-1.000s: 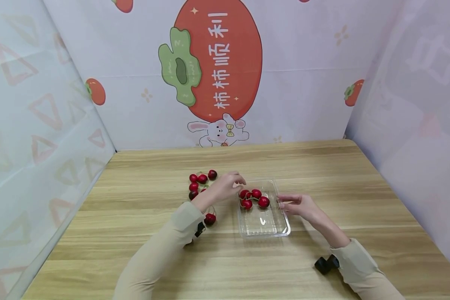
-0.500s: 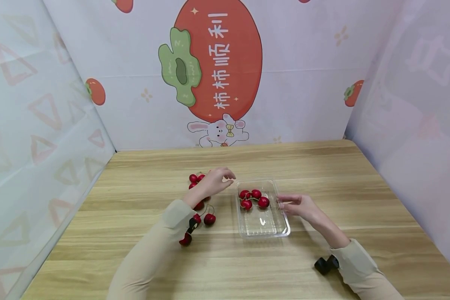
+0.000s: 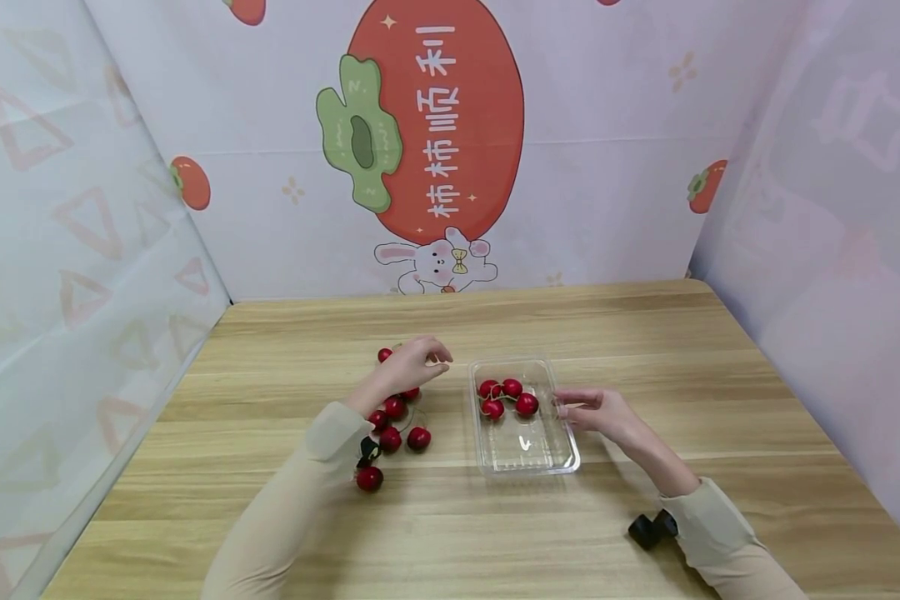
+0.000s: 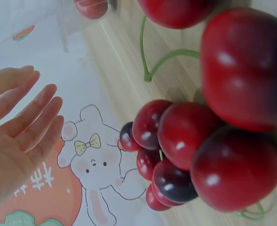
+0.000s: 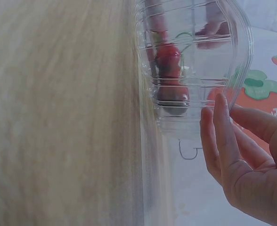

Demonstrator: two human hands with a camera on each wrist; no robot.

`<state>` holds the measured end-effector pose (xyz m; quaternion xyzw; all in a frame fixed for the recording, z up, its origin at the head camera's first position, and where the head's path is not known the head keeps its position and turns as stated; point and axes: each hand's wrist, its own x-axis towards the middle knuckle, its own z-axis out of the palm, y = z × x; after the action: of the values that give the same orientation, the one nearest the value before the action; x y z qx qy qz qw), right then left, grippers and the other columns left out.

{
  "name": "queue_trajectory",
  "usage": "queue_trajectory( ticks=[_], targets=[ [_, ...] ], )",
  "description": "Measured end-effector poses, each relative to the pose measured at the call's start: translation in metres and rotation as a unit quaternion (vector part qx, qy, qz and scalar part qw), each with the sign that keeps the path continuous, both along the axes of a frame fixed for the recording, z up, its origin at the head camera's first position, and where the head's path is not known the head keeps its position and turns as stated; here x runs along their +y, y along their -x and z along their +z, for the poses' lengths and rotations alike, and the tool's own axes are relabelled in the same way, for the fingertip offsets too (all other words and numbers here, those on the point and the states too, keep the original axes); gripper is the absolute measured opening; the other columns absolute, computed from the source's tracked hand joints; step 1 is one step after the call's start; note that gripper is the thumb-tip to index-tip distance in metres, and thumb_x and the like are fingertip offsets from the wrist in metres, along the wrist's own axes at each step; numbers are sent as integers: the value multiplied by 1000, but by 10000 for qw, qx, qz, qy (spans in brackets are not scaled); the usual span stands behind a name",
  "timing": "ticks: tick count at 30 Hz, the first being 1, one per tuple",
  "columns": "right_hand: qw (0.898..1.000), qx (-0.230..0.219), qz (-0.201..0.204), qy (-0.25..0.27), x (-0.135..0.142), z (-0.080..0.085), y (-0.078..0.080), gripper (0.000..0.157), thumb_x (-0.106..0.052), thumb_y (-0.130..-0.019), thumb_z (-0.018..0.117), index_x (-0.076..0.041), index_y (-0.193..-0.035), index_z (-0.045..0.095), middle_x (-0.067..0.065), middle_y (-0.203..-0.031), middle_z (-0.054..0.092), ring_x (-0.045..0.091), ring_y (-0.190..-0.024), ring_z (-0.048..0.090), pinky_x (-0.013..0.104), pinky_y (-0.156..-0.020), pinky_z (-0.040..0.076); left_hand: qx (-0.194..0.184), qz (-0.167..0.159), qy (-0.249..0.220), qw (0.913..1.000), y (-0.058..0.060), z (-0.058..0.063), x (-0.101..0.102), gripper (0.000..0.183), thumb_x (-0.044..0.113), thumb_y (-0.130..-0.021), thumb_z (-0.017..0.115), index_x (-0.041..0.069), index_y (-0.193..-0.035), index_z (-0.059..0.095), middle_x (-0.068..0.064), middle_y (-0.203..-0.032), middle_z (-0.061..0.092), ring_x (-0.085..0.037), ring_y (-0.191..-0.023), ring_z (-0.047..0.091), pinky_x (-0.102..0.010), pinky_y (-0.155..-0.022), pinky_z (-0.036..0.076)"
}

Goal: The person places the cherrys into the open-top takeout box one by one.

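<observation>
My left hand (image 3: 411, 363) hovers over the far end of a loose group of dark red cherries (image 3: 394, 407) and hides some of them. In the left wrist view its slightly bent fingers (image 4: 43, 96) hold nothing, and the cherries (image 4: 189, 134) lie beside it, some on green stems. A clear plastic box (image 3: 528, 446) stands to the right, with several cherries (image 3: 527, 405) at its far left. My right hand (image 3: 607, 414) is at the box's right side. Its nearly straight fingertips meet the rim in the right wrist view, where cherries (image 5: 169, 56) show through the wall.
The wooden table (image 3: 645, 350) carries everything. A white printed backdrop (image 3: 607, 217) stands behind its far edge, with cloth walls on both sides. Black wrist cameras, such as the right one (image 3: 648, 529), hang under both wrists close to the table.
My left hand has moved left, from the box's left rim back over the loose cherries, and the nearer ones now show. My right hand and the box have stayed in place.
</observation>
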<state>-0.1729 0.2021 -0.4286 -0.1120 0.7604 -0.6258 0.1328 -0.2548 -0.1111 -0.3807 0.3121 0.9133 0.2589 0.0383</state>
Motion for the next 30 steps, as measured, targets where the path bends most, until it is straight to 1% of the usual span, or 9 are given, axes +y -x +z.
queue_trajectory(
  ticks=[1, 5, 9, 15, 21, 30],
  targets=[
    [9998, -116, -106, -93, -1, 0, 0, 46, -14, -81, 63, 12, -116, 50, 25, -112, 55, 14, -86, 62, 29, -73, 51, -40, 19, 28, 10000, 0, 0, -2, 15, 9, -83, 60, 1, -94, 65, -6, -90, 62, -21, -85, 57, -27, -73, 47],
    [9993, -235, -200, -190, -2, 1, 0, 45, -10, -82, 61, 14, -118, 47, 29, -115, 52, 17, -88, 61, 30, -74, 50, -160, 82, 161, 9997, -2, -1, -9, 15, 11, -83, 60, 2, -94, 65, -4, -87, 63, -16, -80, 56, -26, -70, 47],
    [9993, -275, -196, -147, -3, 3, -1, 44, -8, -83, 60, 14, -119, 46, 29, -115, 51, 20, -90, 61, 30, -74, 50, -342, 117, 240, 9991, -4, -3, -16, 15, 12, -83, 61, 2, -94, 66, -3, -85, 63, -14, -77, 56, -24, -68, 47],
    [9994, -268, -171, -141, -3, 4, -1, 44, -9, -83, 60, 13, -119, 46, 29, -114, 52, 22, -90, 61, 30, -74, 51, -675, 45, 185, 9975, -7, -6, -24, 15, 10, -82, 61, 1, -94, 65, -5, -86, 64, -12, -70, 55, -22, -63, 47],
    [9993, -234, -183, -215, -3, 2, 0, 44, -9, -82, 61, 13, -118, 47, 29, -114, 52, 20, -89, 61, 30, -74, 50, -1031, 72, 320, 9941, -10, -12, -27, 14, 9, -83, 60, 2, -93, 66, -4, -88, 64, -10, -70, 53, -21, -64, 46],
    [9990, -298, -262, -203, -3, -1, 2, 44, -10, -81, 62, 12, -118, 49, 27, -115, 53, 17, -88, 61, 29, -74, 50, -1309, -100, 507, 9901, -10, -16, -31, 10, 5, -82, 60, 2, -88, 67, -2, -84, 65, -9, -70, 53, -21, -65, 46]
  ],
)
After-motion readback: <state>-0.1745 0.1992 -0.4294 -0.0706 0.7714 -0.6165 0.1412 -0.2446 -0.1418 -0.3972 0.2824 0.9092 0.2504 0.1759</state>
